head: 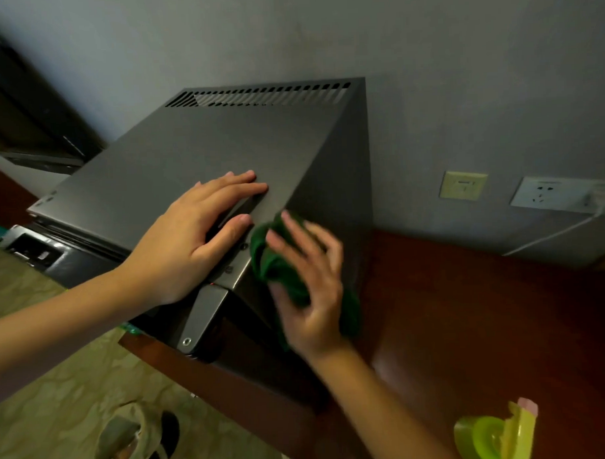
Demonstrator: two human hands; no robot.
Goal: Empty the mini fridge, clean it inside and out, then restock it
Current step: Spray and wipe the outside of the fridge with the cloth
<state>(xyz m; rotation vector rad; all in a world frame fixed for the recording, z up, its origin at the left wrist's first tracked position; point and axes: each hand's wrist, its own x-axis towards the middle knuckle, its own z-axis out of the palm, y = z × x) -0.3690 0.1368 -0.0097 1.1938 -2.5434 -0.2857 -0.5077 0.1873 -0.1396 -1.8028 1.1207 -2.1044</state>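
Note:
A dark grey mini fridge [175,154] stands on a red-brown wooden counter [469,326], with vent slots along the back of its top. My left hand [191,240] lies flat on the fridge top near the front right corner, fingers straight. My right hand [310,291] presses a dark green cloth [278,264] against the upper front part of the fridge's right side wall. Its fingers are spread over the cloth. The fridge door's hinge bracket [204,311] shows below my left hand.
A yellow-green spray bottle head [497,435] stands at the bottom right on the counter. Wall sockets [546,193] and a white cable [551,234] sit on the grey wall to the right. A cloth bag [130,438] lies on the tiled floor below.

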